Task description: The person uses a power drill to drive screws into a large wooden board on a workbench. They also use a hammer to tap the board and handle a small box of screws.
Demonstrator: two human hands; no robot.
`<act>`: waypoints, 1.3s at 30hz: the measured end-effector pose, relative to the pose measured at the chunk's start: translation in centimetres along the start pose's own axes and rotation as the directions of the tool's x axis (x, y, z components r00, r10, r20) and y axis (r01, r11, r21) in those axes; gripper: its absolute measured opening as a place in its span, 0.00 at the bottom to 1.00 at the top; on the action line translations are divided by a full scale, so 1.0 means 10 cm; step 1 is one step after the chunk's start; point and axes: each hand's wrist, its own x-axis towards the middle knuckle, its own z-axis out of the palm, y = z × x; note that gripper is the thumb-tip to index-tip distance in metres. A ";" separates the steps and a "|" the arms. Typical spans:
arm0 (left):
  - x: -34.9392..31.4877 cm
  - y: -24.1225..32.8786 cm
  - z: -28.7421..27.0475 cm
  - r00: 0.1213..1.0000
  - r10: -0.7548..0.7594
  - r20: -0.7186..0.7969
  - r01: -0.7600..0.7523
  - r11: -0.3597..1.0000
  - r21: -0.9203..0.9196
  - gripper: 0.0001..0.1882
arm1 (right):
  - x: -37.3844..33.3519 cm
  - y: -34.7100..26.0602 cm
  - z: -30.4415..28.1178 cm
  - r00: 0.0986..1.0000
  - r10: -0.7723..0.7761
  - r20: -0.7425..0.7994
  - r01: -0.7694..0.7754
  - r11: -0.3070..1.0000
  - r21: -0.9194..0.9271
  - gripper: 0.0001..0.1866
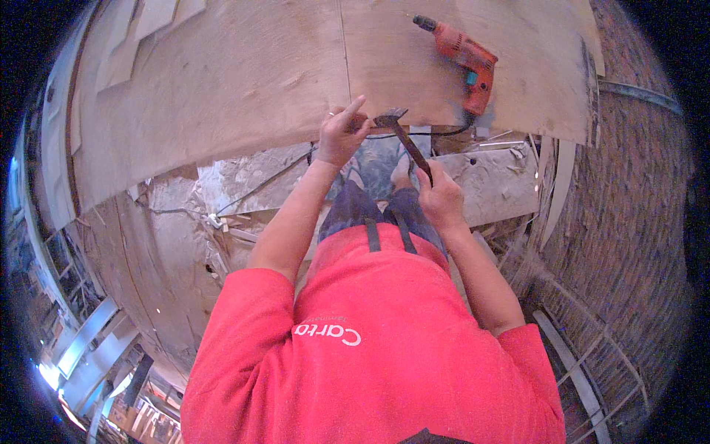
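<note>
My right hand [441, 196] is wrapped round the handle of a hammer [412, 146]. The dark hammer head [390, 117] is raised at the near edge of a broad plywood sheet [222, 96], close to the fingers of my left hand [345, 135]. That hand rests by the same edge, its index finger pointing away and the other fingers curled in. Whatever sits in the curled fingers, if anything, is too small to make out. A seam [345, 55] runs across the sheet, away from my left hand.
An orange power drill [473, 66] lies on the plywood at the far right, its black cable [444, 134] trailing along the near edge. Below, crumpled sheeting [488, 185] and scraps cover the floor round my feet. Thin wood pieces [151, 18] lie at the far left; a brick wall [629, 192] stands right.
</note>
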 end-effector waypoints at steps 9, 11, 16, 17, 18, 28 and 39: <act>0.00 -0.05 -0.03 0.998 0.064 0.010 -0.065 0.996 0.067 0.33 | 0.11 0.07 0.26 0.998 -0.061 0.024 0.064 0.984 -0.169 0.11; -0.03 -0.11 -0.02 0.994 0.105 0.003 -0.105 0.990 0.091 0.32 | 0.12 0.09 0.26 0.996 -0.084 0.015 0.085 0.986 -0.146 0.11; 0.02 -0.03 -0.06 0.998 0.047 0.033 -0.049 0.996 0.073 0.30 | 0.11 -0.01 0.18 0.992 -0.114 -0.059 0.108 0.990 -0.092 0.10; 0.03 -0.03 -0.07 0.998 0.037 0.041 -0.040 0.996 0.075 0.29 | 0.12 -0.03 0.18 0.990 -0.127 -0.062 0.121 0.989 -0.087 0.10; 0.03 -0.05 -0.06 0.998 0.035 0.048 -0.038 0.996 0.078 0.29 | 0.14 0.02 0.21 0.994 -0.109 -0.015 0.107 0.987 -0.122 0.11; -0.03 -0.04 -0.04 0.997 -0.013 0.081 0.008 0.998 0.057 0.25 | 0.13 0.24 0.04 0.994 0.052 -0.096 -0.044 0.996 0.083 0.17; -0.21 0.35 -0.47 0.998 0.027 -0.053 -0.008 0.940 0.341 0.28 | 1.69 2.30 -0.90 0.886 0.335 -0.321 -0.373 0.925 -0.064 0.28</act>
